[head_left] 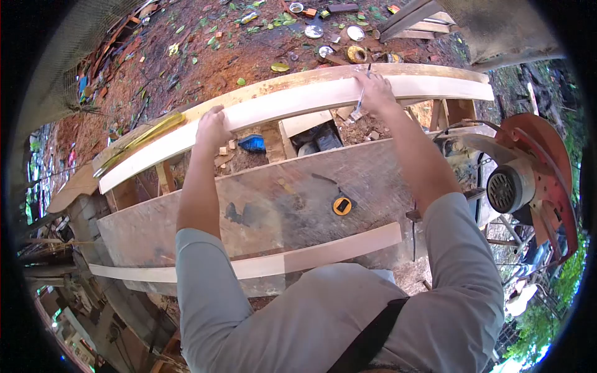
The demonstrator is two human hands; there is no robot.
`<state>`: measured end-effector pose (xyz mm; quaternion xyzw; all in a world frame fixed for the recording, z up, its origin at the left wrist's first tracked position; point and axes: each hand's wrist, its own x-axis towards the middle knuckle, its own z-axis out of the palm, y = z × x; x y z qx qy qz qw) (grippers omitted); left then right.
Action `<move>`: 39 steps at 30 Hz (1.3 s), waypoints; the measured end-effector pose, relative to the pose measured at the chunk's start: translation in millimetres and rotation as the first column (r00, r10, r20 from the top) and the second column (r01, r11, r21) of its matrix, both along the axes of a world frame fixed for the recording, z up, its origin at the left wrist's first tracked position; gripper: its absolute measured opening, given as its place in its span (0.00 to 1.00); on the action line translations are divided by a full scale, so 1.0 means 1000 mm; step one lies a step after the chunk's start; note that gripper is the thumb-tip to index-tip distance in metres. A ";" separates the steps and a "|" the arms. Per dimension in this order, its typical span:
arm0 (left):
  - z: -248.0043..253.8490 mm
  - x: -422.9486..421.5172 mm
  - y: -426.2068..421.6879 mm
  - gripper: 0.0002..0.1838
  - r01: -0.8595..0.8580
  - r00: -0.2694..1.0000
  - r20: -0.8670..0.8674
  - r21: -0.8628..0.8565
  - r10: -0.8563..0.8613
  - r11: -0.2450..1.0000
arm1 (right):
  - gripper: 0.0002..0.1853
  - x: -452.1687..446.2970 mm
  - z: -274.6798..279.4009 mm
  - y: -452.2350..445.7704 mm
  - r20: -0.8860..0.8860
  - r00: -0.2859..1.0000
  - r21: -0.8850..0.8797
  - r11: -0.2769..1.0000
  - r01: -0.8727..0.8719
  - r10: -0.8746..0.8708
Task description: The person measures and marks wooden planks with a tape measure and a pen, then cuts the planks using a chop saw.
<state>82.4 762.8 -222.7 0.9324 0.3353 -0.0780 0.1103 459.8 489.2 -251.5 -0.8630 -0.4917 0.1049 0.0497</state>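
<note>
A long pale wooden plank point(292, 101) lies on edge across the far side of the workbench point(261, 205), against a rougher timber rail point(273, 82). My left hand point(212, 127) is closed over the plank's near edge, left of its middle. Farther right, my right hand point(375, 92) rests on the same plank with its fingers bent around a slim pen point(360, 99), which slants past the plank's edge. Close to my body lies a second pale plank point(261, 265). A yellow and black tape measure point(341, 206) sits on the bench between my arms.
A power saw with a red guard point(541, 168) and round motor stands at the right. Yellow strips point(146, 140) lie on the rail's left end. Through the bench gap show a blue plastic piece point(252, 143) and wood offcuts. Lids and cans litter the dirt ground point(217, 62) beyond.
</note>
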 end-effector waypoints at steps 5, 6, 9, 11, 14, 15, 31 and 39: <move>0.004 -0.002 0.009 0.31 0.059 0.996 -0.070 -0.042 -0.062 0.997 | 0.32 0.003 0.001 0.001 -0.040 0.999 -0.052 0.999 0.000 -0.002; 0.004 -0.002 0.008 0.31 0.053 0.996 -0.074 -0.030 -0.055 0.998 | 0.32 0.002 0.002 0.004 -0.037 0.999 -0.108 0.994 0.016 -0.020; -0.002 -0.003 0.013 0.29 0.059 0.997 -0.041 -0.008 -0.059 0.998 | 0.33 -0.002 0.006 0.010 -0.017 0.999 -0.152 0.987 0.046 -0.049; -0.003 -0.006 0.002 0.28 0.072 0.997 -0.010 -0.019 -0.073 0.997 | 0.34 -0.012 0.007 0.004 -0.009 0.998 -0.160 0.985 0.060 -0.062; 0.002 -0.013 -0.042 0.29 0.021 0.988 0.139 0.265 -0.060 0.964 | 0.32 -0.042 0.016 -0.022 -0.020 0.998 0.343 0.938 -0.046 0.057; -0.007 -0.024 -0.057 0.29 0.048 0.988 0.134 0.243 -0.082 0.969 | 0.32 -0.057 0.022 -0.033 -0.035 0.995 0.455 0.888 -0.065 0.091; 0.047 -0.311 -0.339 0.35 -0.038 0.991 0.131 -0.009 0.038 0.999 | 0.33 -0.361 0.039 -0.286 -0.259 0.906 0.110 0.942 -0.316 0.334; 0.048 -0.316 -0.325 0.28 0.080 0.977 0.208 -0.192 -0.039 0.978 | 0.34 -0.363 0.078 -0.295 -0.244 0.928 -0.068 0.950 -0.306 0.282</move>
